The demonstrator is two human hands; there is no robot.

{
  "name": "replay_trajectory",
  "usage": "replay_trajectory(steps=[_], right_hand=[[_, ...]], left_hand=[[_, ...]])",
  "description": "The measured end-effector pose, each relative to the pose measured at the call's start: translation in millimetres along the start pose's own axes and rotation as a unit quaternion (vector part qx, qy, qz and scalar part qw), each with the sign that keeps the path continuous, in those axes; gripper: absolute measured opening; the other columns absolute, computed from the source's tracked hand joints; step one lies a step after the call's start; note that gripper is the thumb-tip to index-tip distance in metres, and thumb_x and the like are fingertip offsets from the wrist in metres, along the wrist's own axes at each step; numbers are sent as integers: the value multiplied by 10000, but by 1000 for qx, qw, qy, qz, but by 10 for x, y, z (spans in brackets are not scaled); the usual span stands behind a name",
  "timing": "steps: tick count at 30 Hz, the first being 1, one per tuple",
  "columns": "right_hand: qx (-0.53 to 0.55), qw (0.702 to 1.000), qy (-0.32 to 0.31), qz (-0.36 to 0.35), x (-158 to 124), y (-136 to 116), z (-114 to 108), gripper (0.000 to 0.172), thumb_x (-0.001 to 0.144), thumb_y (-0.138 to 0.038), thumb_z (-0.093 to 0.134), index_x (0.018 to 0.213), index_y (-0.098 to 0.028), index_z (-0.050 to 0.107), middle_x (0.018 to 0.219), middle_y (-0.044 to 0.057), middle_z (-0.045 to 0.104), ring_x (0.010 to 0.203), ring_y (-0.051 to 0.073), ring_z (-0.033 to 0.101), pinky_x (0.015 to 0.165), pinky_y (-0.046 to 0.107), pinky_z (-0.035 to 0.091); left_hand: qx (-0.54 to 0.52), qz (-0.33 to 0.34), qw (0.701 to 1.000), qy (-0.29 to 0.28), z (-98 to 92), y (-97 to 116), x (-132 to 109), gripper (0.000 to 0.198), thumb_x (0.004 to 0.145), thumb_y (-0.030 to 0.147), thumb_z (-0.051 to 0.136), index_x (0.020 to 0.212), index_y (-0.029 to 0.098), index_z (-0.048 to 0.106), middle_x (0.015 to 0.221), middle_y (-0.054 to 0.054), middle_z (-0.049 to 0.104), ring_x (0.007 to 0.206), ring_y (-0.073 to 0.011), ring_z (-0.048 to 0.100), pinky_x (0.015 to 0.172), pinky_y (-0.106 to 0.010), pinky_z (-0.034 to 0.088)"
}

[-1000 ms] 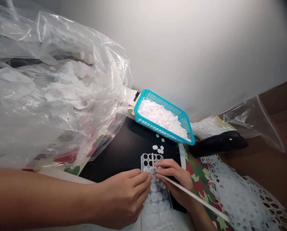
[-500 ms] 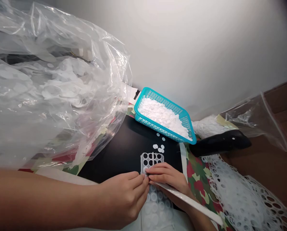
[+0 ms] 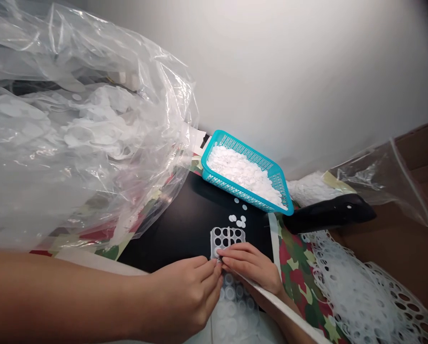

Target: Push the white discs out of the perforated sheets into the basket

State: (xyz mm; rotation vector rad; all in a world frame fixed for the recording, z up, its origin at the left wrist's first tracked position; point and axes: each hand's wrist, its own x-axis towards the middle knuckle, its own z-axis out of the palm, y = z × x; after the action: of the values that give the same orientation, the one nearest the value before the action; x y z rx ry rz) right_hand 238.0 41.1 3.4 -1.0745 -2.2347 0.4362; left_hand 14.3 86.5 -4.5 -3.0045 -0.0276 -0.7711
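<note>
My left hand (image 3: pixel 192 291) comes in from the left with its fingertips pinched together at a clear plastic sheet of round holes (image 3: pixel 228 231). Whatever is between those fingertips is too small to make out. Across from it, my right hand (image 3: pixel 255 267) is closed, fingers pressed together over the sheet, their tips meeting the left ones. Out of its grip a long white strip (image 3: pixel 283 306) slants down to the lower right, over the forearm. Below the hands lies a clear sheet with round white pieces (image 3: pixel 231 308). Several small white discs (image 3: pixel 240 221) are scattered just beyond the holed sheet.
A turquoise basket (image 3: pixel 289 210) full of white discs stands on the black board (image 3: pixel 164 229). Large clear plastic bags (image 3: pixel 92 129) bulge at the left. On the right are a black handle-like object (image 3: pixel 328 212), a pile of punched sheets (image 3: pixel 360 291) and a brown box (image 3: pixel 414 210).
The white strip's lower end has swung down toward the bottom edge. Both hands stay at almost the same spot on the holed sheet.
</note>
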Motion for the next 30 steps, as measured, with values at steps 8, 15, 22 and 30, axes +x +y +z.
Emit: replay_trajectory(steps=[8, 15, 22, 30], right_hand=[[-18, 995, 80, 49, 43, -84, 70, 310, 872, -71, 536, 1104, -234, 660, 1079, 81, 704, 880, 215, 615, 732, 368, 557], [-32, 992, 101, 68, 50, -90, 119, 297, 861, -67, 559, 1076, -242, 664, 1057, 71, 707, 856, 204, 620, 712, 354, 560], [-22, 995, 84, 40, 93, -70, 51, 274, 835, -62, 598, 1031, -241, 668, 1005, 54, 721, 851, 200, 626, 715, 352, 567], [-33, 999, 25, 19, 104, -10, 14, 209, 848, -120, 619, 1024, -222, 668, 1081, 66, 706, 1010, 207, 613, 808, 351, 571]], left_hand=[[18, 7, 1000, -14, -15, 10, -2, 405, 816, 196, 495, 1143, -11, 616, 1163, -234, 629, 972, -315, 621, 752, -393, 496], [13, -3, 1000, -13, -5, 17, 9, 386, 817, 225, 510, 1110, 7, 637, 1162, -226, 633, 994, -306, 614, 789, -396, 479], [-20, -24, 999, -12, -53, 1, 39, 330, 825, 206, 498, 1075, 54, 648, 1105, -206, 655, 958, -296, 608, 830, -422, 456], [-10, -25, 1000, -13, -47, 9, 45, 313, 835, 186, 477, 1069, 65, 645, 1058, -184, 669, 958, -292, 600, 852, -423, 446]])
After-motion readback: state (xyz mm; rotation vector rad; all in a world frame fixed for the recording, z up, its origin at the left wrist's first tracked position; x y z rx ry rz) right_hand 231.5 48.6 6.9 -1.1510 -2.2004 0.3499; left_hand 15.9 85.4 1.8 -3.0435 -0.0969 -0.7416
